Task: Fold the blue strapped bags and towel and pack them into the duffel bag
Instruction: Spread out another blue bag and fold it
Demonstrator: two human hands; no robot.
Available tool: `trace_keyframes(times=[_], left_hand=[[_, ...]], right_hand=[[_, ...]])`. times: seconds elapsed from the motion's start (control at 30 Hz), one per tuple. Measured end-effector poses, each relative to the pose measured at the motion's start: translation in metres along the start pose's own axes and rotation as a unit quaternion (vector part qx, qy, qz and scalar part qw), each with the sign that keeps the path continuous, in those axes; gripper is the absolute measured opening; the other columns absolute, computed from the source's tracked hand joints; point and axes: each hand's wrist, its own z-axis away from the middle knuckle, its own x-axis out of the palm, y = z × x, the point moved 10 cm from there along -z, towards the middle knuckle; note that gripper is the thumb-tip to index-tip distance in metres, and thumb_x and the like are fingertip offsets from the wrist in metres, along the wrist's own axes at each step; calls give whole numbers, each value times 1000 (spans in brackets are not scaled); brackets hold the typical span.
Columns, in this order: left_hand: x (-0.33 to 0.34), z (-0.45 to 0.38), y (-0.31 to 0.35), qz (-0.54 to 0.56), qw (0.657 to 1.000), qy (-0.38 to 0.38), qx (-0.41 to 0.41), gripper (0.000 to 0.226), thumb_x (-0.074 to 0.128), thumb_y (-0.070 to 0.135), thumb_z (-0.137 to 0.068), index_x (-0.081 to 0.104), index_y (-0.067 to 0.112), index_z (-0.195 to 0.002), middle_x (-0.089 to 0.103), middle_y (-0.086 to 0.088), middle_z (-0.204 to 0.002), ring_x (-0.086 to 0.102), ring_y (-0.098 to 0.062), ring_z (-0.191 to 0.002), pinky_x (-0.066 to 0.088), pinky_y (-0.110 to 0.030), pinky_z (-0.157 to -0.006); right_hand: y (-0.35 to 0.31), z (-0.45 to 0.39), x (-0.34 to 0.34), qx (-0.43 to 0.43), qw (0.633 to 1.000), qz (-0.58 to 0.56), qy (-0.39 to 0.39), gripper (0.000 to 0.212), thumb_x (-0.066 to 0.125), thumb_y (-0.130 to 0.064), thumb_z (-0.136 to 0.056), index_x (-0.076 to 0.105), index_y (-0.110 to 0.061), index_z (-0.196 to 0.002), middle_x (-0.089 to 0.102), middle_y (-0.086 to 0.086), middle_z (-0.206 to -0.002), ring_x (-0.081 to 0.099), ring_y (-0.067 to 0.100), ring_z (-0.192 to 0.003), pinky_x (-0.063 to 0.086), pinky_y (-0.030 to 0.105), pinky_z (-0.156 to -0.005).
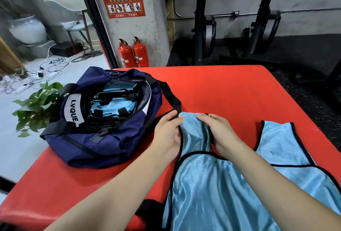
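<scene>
A navy duffel bag (103,147) lies open on the red mat (230,90) at the left, with several folded light-blue pieces (112,106) with black straps inside. A light-blue shiny strapped bag (206,190) with black trim lies flat in front of me. My left hand (167,134) and my right hand (219,132) pinch its two top straps, brought close together at the far end. A second light-blue strapped bag (284,147) lies flat to the right, partly under my right forearm.
The duffel's black shoulder strap (171,97) loops over the mat toward my left hand. A potted green plant (36,107) stands on the floor left of the mat. Two red fire extinguishers (133,53) stand by a pillar behind. Black exercise machines (262,31) are at the back right.
</scene>
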Motion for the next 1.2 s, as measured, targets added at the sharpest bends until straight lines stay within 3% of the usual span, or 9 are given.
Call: trace_keyframes(times=[0.13, 0.27, 0.43, 0.5, 0.57, 0.73, 0.93, 1.07, 1.2], left_hand=[[-11, -12, 25, -113, 989, 37, 88, 37, 64, -8, -88, 63, 11, -119, 73, -14, -106, 70, -21, -84, 56, -31, -75], [-8, -18, 39, -211, 965, 15, 156, 43, 63, -10, -87, 65, 14, -122, 71, -4, -114, 68, -13, -100, 52, -26, -88], [-11, -31, 44, -287, 935, 21, 205, 40, 60, -8, -89, 69, 23, -112, 71, 3, -114, 65, -8, -111, 49, -23, -99], [-11, -34, 47, -387, 891, 25, 235, 38, 60, -3, -90, 70, 26, -114, 70, 10, -115, 63, -6, -110, 44, -12, -97], [-7, -34, 45, -527, 809, 20, 260, 38, 60, 2, -91, 69, 25, -120, 67, 11, -118, 60, -5, -108, 39, -5, -90], [1, -29, 35, -700, 639, -14, 319, 34, 60, 9, -95, 64, 19, -128, 45, -2, -145, 38, -22, -130, 21, -15, -100], [24, 2, 25, -678, 622, -106, 377, 23, 60, 24, -98, 69, 21, -120, 63, 6, -121, 47, -14, -119, 41, -34, -104], [25, 4, -22, -795, 514, -144, 287, 44, 49, 49, -101, 51, 34, -142, 42, 5, -153, 27, -17, -145, 21, -42, -115], [35, 4, -27, -817, 469, -163, 295, 47, 40, 25, -106, 37, 40, -150, 24, 0, -163, 13, -23, -151, 13, -49, -118]], right_hand=[[-1, -4, -9, -34, 997, 57, 29, 22, 71, -22, -91, 65, -2, -86, 70, 20, -89, 66, 28, -78, 52, 40, -75], [-5, -11, -9, -87, 979, 182, 31, 8, 66, -25, -93, 71, -19, -94, 76, 3, -94, 71, 26, -94, 54, 47, -91], [-5, -20, -17, -91, 952, 292, 29, 26, 72, -8, -85, 60, -29, -96, 74, 3, -100, 71, 19, -86, 58, 44, -84], [-6, -22, -21, -100, 943, 316, 31, 35, 72, -1, -83, 58, -30, -97, 74, 1, -96, 72, 20, -86, 58, 46, -86], [-8, -23, -24, -117, 930, 348, 32, 33, 73, -5, -82, 60, -29, -101, 73, -5, -93, 71, 16, -88, 56, 44, -91], [-27, -5, -24, -164, 899, 406, 16, 28, 70, -12, -89, 63, -20, -115, 70, -7, -102, 66, 6, -88, 44, 9, -78], [-36, 28, -34, -206, 855, 475, -20, 19, 69, -16, -91, 64, -27, -106, 68, -14, -95, 64, 1, -90, 39, -1, -74], [-31, 48, -58, -201, 824, 529, -34, 15, 70, -18, -91, 67, -23, -105, 70, -9, -95, 65, 6, -92, 48, 16, -86], [-28, 66, -84, -190, 812, 551, -32, 13, 69, -21, -92, 65, -26, -103, 70, -10, -96, 64, 2, -91, 46, 11, -81]])
